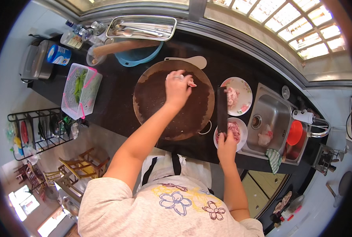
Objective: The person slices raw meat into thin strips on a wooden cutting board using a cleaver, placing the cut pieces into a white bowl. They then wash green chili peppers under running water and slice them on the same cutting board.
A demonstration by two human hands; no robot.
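My left hand (177, 90) is over the round, dark-stained chopping board (154, 100), fingers closed on a small piece of raw meat (192, 83). My right hand (227, 147) grips a cleaver (222, 108) near its lower end. Its dark blade points away from me, to the right of the board, and partly covers two dishes. Pale raw meat (232, 96) sits on the flowered plate (245, 87). Nearer to me, redder meat (234, 128) fills a white bowl (244, 136) next to my right hand. The cleaver's handle is mostly hidden by my fingers.
On the right is a steel sink (276, 106) with a red bowl (294, 133) and a striped cloth (274, 160) at its edge. A white basket (93, 89) with green peppers stands left. Behind the board are a blue basin (130, 60), a rolling pin (120, 47) and a utensil tray (141, 19).
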